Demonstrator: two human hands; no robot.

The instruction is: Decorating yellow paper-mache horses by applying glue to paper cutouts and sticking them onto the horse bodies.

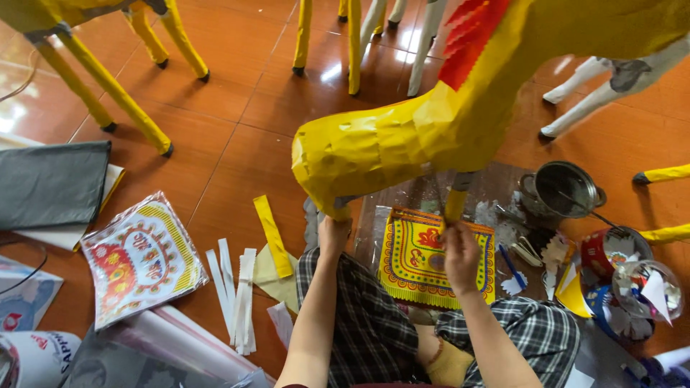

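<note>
The left hand [333, 234] reaches up under the snout of a large yellow paper horse [402, 136], its fingers closed on the lower edge of the head. The right hand [460, 255] sits just beside the horse's yellow front leg [456, 204], fingers curled around a thin dark tool; how tightly they grip it is hard to tell. The horse stands over the person's lap, above a yellow and red patterned sheet [417, 259] on the tiled floor [237, 144]. A metal pot [564, 188] stands to the right, white paper strips [237, 298] to the left

Two hands [334, 233] [460, 255], one yellow paper horse [402, 140], one metal pot [564, 188].
</note>
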